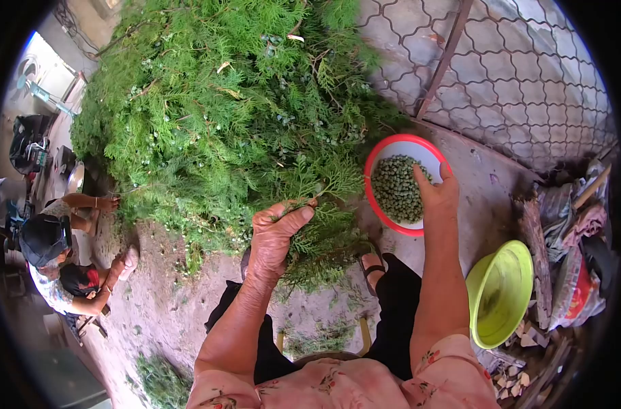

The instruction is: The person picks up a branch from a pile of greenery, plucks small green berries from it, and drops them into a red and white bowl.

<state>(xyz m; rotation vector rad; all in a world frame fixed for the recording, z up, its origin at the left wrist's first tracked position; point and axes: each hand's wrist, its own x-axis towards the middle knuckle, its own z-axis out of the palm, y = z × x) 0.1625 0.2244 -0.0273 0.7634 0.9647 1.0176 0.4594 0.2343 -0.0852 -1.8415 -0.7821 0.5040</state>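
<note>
My left hand [273, 235] is closed around a leafy green conifer branch [310, 247], thumb pressed along its stem. That branch has flat, scale-like sprays and hangs between my knees, in front of a big heap of similar branches [222, 116]. Small bluish-green cones dot the heap. Over the right side of a white basin with a red rim [373, 204] is my right hand [438, 191], thumb and fingers apart, with nothing visible between them. Many small round green cones [395, 189] lie in the basin, just beside my fingertips.
A yellow-green tub [477, 300] stands tilted at right, near wood pieces [515, 382] and sacks [576, 286]. A wire mesh panel [508, 88] lies behind the basin. Another person in a dark cap [43, 238] sits at left by the heap. Loose sprigs [162, 382] lie lower left.
</note>
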